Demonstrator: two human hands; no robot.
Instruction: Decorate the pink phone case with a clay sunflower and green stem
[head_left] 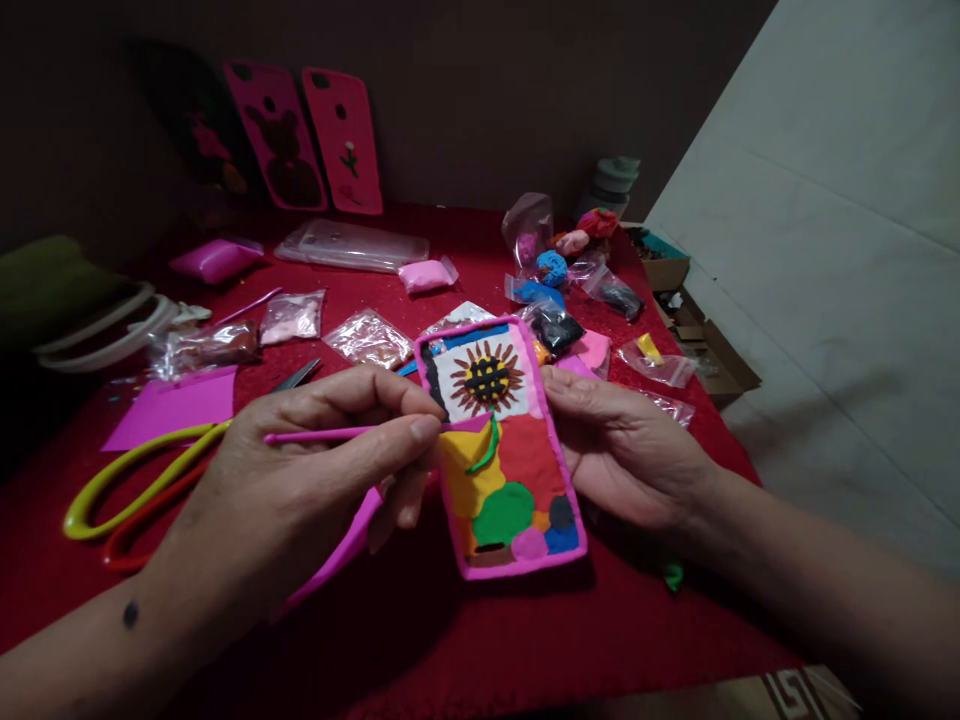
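A desk (645, 640) under red cloth carries everything here. Above its near part are the two hands, both partly closed. The left hand (330, 470) pinches a pink modelling tool (322, 436) between thumb and fingers, like a pen, probably for fine control; its flat tip is over the decorated panel, by the yellow area, and I cannot tell if it touches. The right hand (630, 450) has the panel (532, 450) by its right edge, thumb on the border, maybe so that the soft-looking picture is not pressed. This panel is raised between the hands, tilted toward the person, which seems to make the sunflower and the colour patches easy to see.

At the back, the bear phone case (281, 150) and the flower phone case (341, 140) lean upright, perhaps for display. A clear phone case (352, 245) lies flat in front of them.

Around are small plastic bags: the left one (206, 345) contains something brown, a pale one (292, 315) light pink material, and the right one (656, 360) only a yellow lump. The smallest is a green scrap (673, 577), alone near the right forearm
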